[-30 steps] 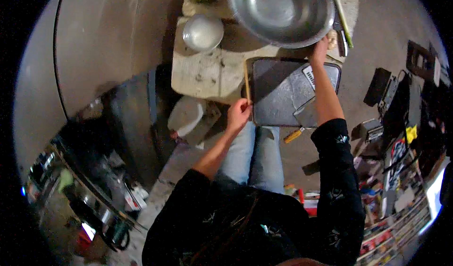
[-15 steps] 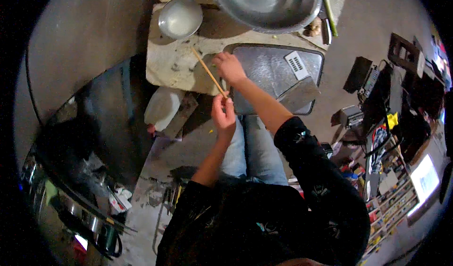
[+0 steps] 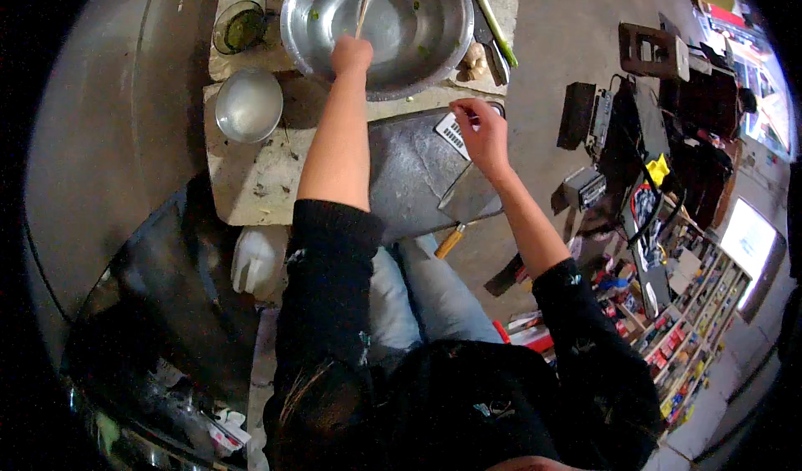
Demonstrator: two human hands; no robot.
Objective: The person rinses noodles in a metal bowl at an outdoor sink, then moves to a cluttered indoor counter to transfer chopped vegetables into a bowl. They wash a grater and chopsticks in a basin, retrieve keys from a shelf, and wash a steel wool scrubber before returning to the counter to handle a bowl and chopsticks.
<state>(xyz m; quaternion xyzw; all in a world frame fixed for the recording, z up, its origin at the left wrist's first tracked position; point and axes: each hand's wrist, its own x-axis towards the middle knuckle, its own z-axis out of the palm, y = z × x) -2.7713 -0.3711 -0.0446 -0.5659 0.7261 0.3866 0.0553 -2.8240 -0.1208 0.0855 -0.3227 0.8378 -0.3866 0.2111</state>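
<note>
My left hand (image 3: pixel 352 56) is closed round thin wooden chopsticks (image 3: pixel 364 13), whose far ends reach into a large steel basin (image 3: pixel 447 49). A few green bits cling inside the basin. My right hand (image 3: pixel 484 137), fingers loosely bent and thumb apart, is over a white slotted grater (image 3: pixel 452 137) on a grey cutting board (image 3: pixel 397 162). Whether its fingertips touch the grater is hard to tell. Beside the grater lies a broad-bladed knife with a wooden handle (image 3: pixel 450 241), its handle jutting past the board's near edge.
Left of the basin stand a metal bowl with pale contents (image 3: pixel 249 103) and a glass bowl of something green (image 3: pixel 242 26). Ginger (image 3: pixel 476 60), a long green stalk (image 3: pixel 493 20) and another knife (image 3: pixel 500 66) lie at its right. A white plastic jug (image 3: pixel 255 258) stands below the table (image 3: pixel 242 191).
My left hand has gone forward, bringing the chopsticks from above the table's near edge into the basin. My right hand has shifted right, from the board's left edge to the grater. The view has shifted.
</note>
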